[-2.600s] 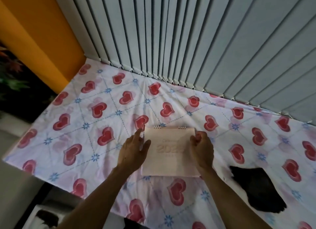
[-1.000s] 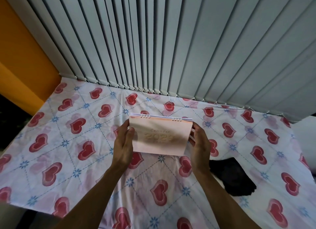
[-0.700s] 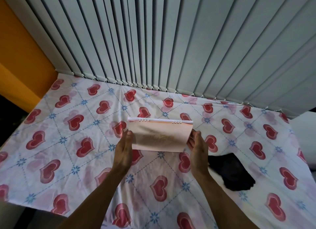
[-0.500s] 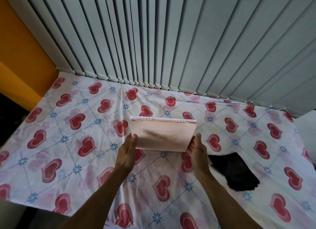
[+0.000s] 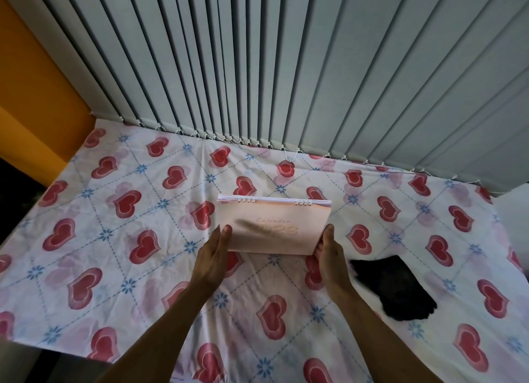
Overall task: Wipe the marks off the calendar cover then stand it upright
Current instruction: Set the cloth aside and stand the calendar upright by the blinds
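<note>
The pink spiral-bound desk calendar (image 5: 274, 228) stands tilted back in the middle of the heart-print cloth, spiral edge on top. Its cover reads "Calendar" and a year, and a dark smudge (image 5: 254, 228) crosses the left part of that print. My left hand (image 5: 213, 256) presses the calendar's lower left edge with thumb and fingertips. My right hand (image 5: 329, 253) grips the lower right corner. A black rag (image 5: 395, 288) lies flat on the cloth just right of my right wrist, touched by neither hand.
The table is covered by a white cloth with red hearts (image 5: 128, 239). Grey vertical blinds (image 5: 286, 67) hang along its far edge. An orange wall (image 5: 34, 96) stands at the left. The table's front left edge drops off near the bottom left.
The calendar lay flat under both hands, then was lifted and tipped upright. My hands have slid down from its sides to its lower corners.
</note>
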